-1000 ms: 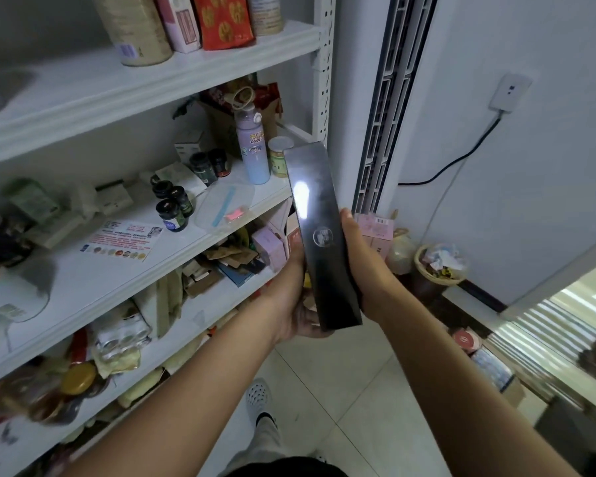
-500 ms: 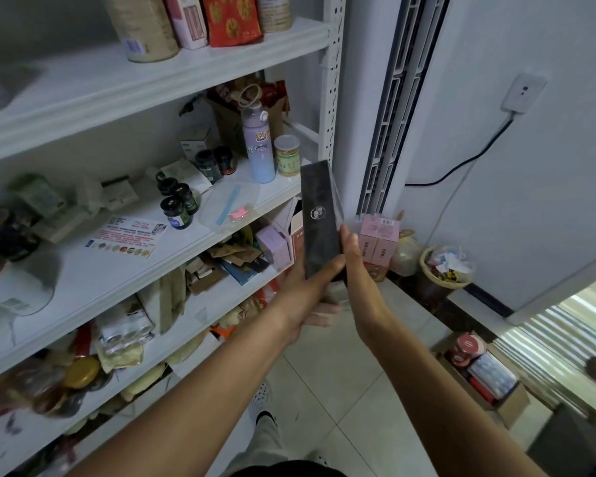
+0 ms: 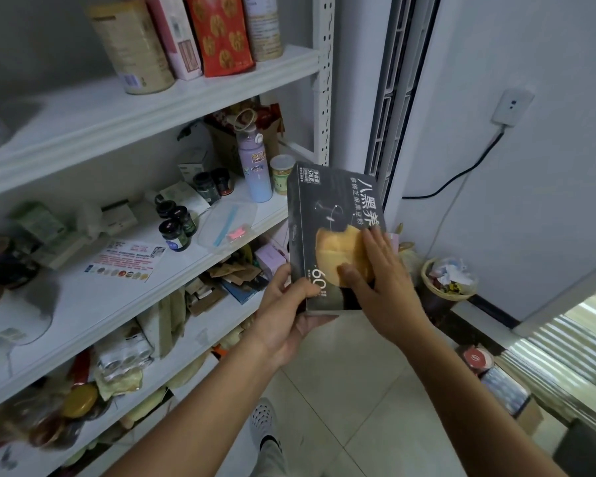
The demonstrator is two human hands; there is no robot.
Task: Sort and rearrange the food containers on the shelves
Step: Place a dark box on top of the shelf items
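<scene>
A black food box [image 3: 327, 215] with white lettering and a picture of a yellow bowl is held upright in front of the white shelves [image 3: 172, 98], its printed face toward me. My left hand [image 3: 291, 309] grips its lower left corner, thumb on the front and fingers under the bottom edge. My right hand [image 3: 379, 280] lies with straight fingers flat against the lower right of the printed face. The top shelf holds a beige can [image 3: 135, 46], a pink carton [image 3: 179, 36], a red packet [image 3: 221, 32] and a pale tin [image 3: 264, 27].
The middle shelf [image 3: 83, 304] carries small dark jars [image 3: 176, 222], a lilac bottle [image 3: 253, 166], a cup [image 3: 282, 173] and a leaflet. Lower shelves are crammed with packets. A wicker basket [image 3: 449, 280] and an open carton [image 3: 503, 383] stand on the tiled floor at right.
The box has turned from showing its narrow glossy side to showing its wide printed face. My right hand moved from the box's edge onto the front face.
</scene>
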